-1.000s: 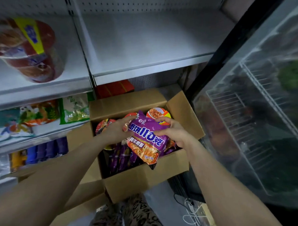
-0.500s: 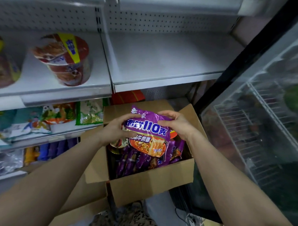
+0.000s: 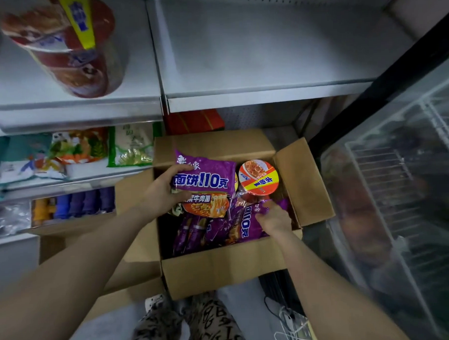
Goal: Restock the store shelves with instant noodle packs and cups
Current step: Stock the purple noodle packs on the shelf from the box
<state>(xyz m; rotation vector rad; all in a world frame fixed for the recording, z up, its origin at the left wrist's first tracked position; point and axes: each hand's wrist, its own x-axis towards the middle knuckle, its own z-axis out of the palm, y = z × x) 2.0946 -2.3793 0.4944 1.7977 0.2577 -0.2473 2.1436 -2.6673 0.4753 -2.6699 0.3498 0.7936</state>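
An open cardboard box (image 3: 221, 269) on the floor holds several purple noodle packs and a red-lidded noodle cup (image 3: 259, 177). My left hand (image 3: 163, 191) grips one purple noodle pack (image 3: 206, 182) by its left edge, above the box. My right hand (image 3: 272, 217) is down in the box and pinches the top edge of a second purple pack (image 3: 245, 225). A red noodle cup (image 3: 69, 45) stands on the upper left shelf (image 3: 76, 109). The upper right shelf (image 3: 266, 94) is bare.
Bagged goods (image 3: 131, 145) and purple bottles (image 3: 89, 203) fill the lower left shelves. A glass-door fridge (image 3: 397, 189) stands at the right. A red box (image 3: 193, 121) sits behind the carton. Another flattened carton (image 3: 121, 300) and cables (image 3: 287, 322) lie on the floor.
My right hand has let go of the lifted pack and dropped into the box onto another purple pack. My left hand alone now holds the first pack. The view has tilted down.
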